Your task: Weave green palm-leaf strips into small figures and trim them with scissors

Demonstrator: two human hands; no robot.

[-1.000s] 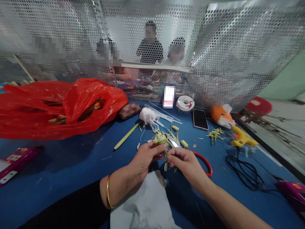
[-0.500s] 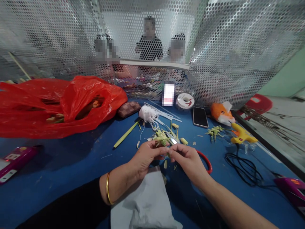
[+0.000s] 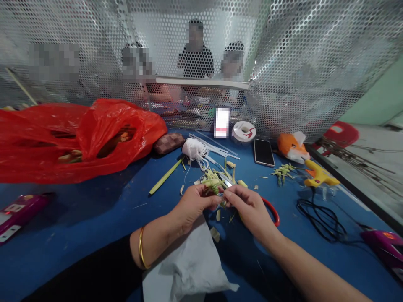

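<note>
My left hand [image 3: 197,203] is closed, pinching a small woven piece of pale green leaf strips [image 3: 214,186] between thumb and fingers. My right hand [image 3: 247,205] meets it from the right, thumb and forefinger pressed together at the lower edge of the piece; the exact bit in that pinch is partly hidden. Beneath the right hand lie scissors, their red handle [image 3: 273,213] showing to its right and a metal blade beyond the fingers. Leaf scraps [image 3: 231,165] are scattered just past both hands. A grey-white cloth or bag [image 3: 198,264] rests under my left forearm.
A red plastic bag [image 3: 126,121] fills the left side. Further back are a checked pouch [image 3: 169,143], white string [image 3: 195,149], a ribbon roll [image 3: 244,132] and a dark phone [image 3: 263,152]. A yellow glue gun [image 3: 321,175] with its cord lies right. People sit behind the perforated sheet [image 3: 283,71].
The woven piece has tilted slightly in my left hand, and my fingers have shifted a little. The grey-white cloth has changed shape. The view has moved slightly.
</note>
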